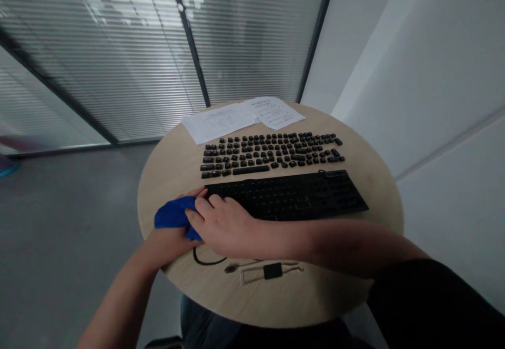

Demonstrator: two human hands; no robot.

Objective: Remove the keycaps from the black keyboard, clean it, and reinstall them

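A black keyboard with its keycaps off lies across the table before me. My left hand is at its left end, fingers by the far corner and thumb side by the near one, gripping that end. A blue cloth lies bunched over the left hand and hides much of it. My right hand reaches across and presses the cloth against the keyboard's left end, fingers curled on it. Loose black keycaps are laid out in keyboard order beyond the keyboard.
Printed papers lie at the far edge of the round wooden table. Near me are a wire keycap puller with a black handle, a thin tool with a dark tip and a black cable. A white wall stands close on the right.
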